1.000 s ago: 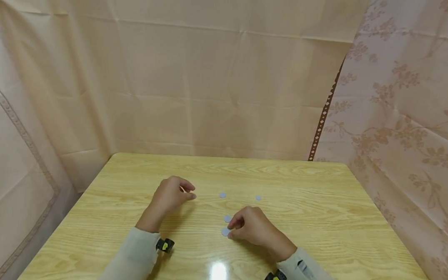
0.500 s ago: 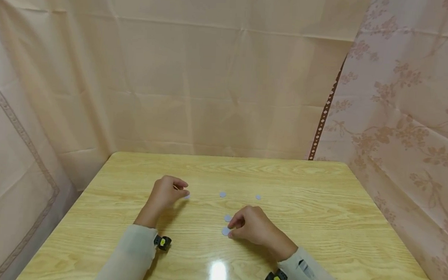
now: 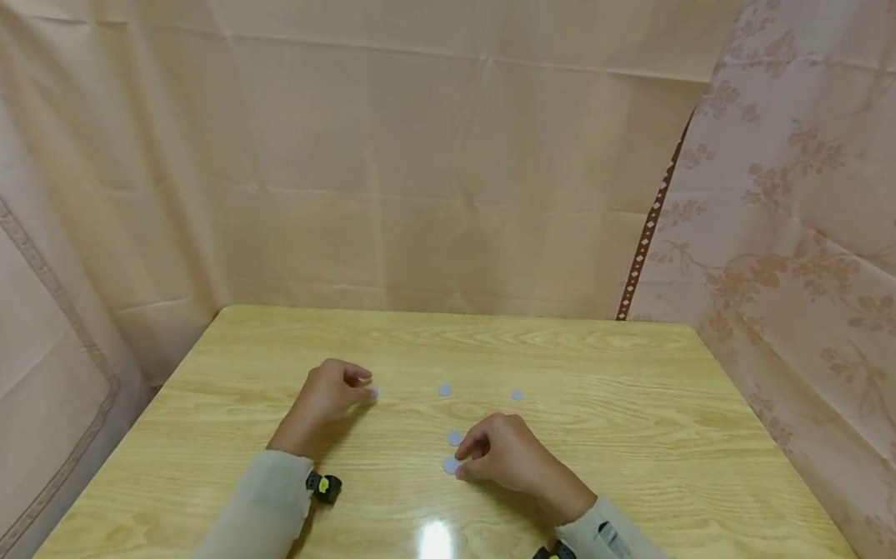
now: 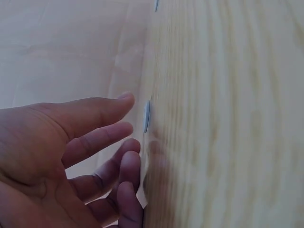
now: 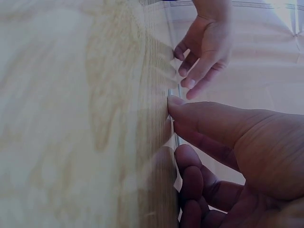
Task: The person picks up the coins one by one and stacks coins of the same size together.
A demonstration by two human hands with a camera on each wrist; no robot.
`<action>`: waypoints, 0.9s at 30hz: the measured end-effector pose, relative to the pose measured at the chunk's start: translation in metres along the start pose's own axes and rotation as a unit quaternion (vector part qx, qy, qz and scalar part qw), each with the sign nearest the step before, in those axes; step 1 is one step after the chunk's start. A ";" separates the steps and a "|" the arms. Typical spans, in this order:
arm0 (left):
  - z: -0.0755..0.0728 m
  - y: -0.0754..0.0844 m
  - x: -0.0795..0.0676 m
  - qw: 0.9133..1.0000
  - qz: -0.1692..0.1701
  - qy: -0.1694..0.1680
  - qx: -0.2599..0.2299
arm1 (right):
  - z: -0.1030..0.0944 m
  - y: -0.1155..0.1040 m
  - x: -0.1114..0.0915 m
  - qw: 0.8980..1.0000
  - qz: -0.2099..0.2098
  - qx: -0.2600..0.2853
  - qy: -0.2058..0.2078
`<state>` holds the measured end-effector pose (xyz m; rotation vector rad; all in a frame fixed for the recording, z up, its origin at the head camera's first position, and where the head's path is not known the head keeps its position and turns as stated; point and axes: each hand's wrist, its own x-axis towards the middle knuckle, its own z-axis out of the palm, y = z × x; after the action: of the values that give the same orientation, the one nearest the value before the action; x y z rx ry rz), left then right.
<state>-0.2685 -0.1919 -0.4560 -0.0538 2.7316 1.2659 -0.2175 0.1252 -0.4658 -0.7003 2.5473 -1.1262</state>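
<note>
Several small pale round discs lie flat on the table. My left hand point(image 3: 332, 391) hovers at the left of one disc point(image 3: 375, 391). In the left wrist view its thumb and fingers are loosely bent and apart, and a gap shows between the thumb tip and the disc point(image 4: 147, 116). My right hand point(image 3: 506, 453) rests at the right edge of the nearest disc point(image 3: 450, 465). Its thumb tip touches or nearly touches that disc, with the forefinger just behind. Another disc point(image 3: 453, 438) lies close beyond these fingers.
Two more discs, one in the middle point(image 3: 445, 390) and one at the right point(image 3: 516, 395), line up with the left one. The wood-grain table point(image 3: 635, 454) ends at a hanging beige cloth point(image 3: 422, 187). A patterned cloth point(image 3: 817, 246) hangs along the right side.
My left hand has drawn a little to the left, and a disc it covered a second ago now shows at its fingertips. My right hand has stayed in place.
</note>
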 end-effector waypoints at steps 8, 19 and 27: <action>0.003 0.000 0.001 1.000 0.009 -0.010 0.024 | 0.001 0.001 0.000 1.000 -0.005 0.000 0.000; 0.007 0.000 0.002 0.999 -0.001 -0.003 0.038 | 0.001 0.002 -0.002 1.000 0.001 0.004 0.000; 0.003 0.002 -0.003 0.999 0.016 -0.004 0.036 | 0.001 0.002 -0.001 1.000 -0.007 0.001 0.003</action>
<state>-0.2659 -0.1882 -0.4560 0.0024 2.7802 1.1719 -0.2165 0.1261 -0.4681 -0.7148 2.5496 -1.1381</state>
